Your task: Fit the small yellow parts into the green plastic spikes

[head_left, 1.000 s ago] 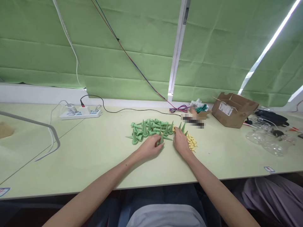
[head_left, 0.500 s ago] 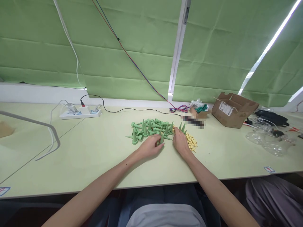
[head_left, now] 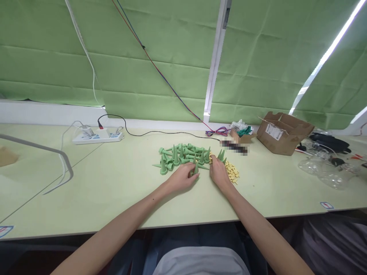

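A heap of green plastic cones (head_left: 175, 156) lies on the pale table (head_left: 126, 183), some upright and others on their sides. My left hand (head_left: 183, 176) is at the heap's near right edge, its fingers closed around a green cone (head_left: 196, 169). To the right, my right hand (head_left: 218, 172) has curled fingers at the left edge of a pile of small yellow pieces (head_left: 232, 172); what its fingertips hold, if anything, is hidden. Several upright green cones (head_left: 221, 156) stand just beyond my right hand, partly covered by it.
At the back left lies a white power strip (head_left: 97, 137) with a black cable. An open cardboard box (head_left: 282, 133) sits at the back right, with clear plastic items (head_left: 332, 175) beside it. A person's clothed leg (head_left: 329, 244) shows at the lower right.
Both hands stay almost in place. At the right, one green cone beyond my right hand has shifted slightly right, closer to its neighbours. The person's clothing at the lower right has moved.
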`<action>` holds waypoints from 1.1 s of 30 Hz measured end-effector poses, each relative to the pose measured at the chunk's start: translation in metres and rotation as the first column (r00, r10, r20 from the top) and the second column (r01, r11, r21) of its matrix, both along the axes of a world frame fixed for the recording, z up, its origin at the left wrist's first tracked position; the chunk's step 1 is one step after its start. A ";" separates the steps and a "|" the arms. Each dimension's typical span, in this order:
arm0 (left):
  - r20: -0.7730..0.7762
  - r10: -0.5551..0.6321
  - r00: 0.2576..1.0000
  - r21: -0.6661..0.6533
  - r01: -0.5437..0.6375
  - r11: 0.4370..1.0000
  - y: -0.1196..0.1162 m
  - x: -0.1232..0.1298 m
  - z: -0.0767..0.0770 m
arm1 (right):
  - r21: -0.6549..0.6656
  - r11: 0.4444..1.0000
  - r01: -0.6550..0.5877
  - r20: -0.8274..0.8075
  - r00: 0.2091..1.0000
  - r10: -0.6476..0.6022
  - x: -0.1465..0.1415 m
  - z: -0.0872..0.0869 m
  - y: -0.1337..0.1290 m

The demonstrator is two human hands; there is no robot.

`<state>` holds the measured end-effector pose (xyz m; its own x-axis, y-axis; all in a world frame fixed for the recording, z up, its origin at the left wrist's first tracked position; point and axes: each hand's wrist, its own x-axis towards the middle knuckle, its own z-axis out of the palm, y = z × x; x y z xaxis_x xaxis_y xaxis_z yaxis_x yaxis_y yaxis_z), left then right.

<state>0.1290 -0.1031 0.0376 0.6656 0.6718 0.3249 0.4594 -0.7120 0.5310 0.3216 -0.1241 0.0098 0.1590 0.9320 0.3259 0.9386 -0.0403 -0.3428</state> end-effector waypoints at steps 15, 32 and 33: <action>0.025 -0.010 1.000 -0.030 0.011 0.999 -0.002 0.000 0.001 | -0.048 0.993 0.104 0.034 0.994 -0.102 -0.008 0.009 -0.008; 0.017 -0.007 1.000 -0.045 0.007 0.999 -0.003 -0.001 0.004 | -0.083 0.992 0.090 0.063 0.994 -0.085 -0.011 0.007 -0.010; 0.016 -0.008 1.000 -0.047 0.008 0.999 -0.003 -0.001 0.005 | -0.069 0.992 0.109 0.078 0.992 -0.103 -0.012 0.008 -0.011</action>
<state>0.1282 -0.1066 0.0423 0.6662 0.6811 0.3037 0.4451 -0.6899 0.5709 0.3098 -0.1349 0.0175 0.2363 0.9329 0.2717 0.9502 -0.1634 -0.2652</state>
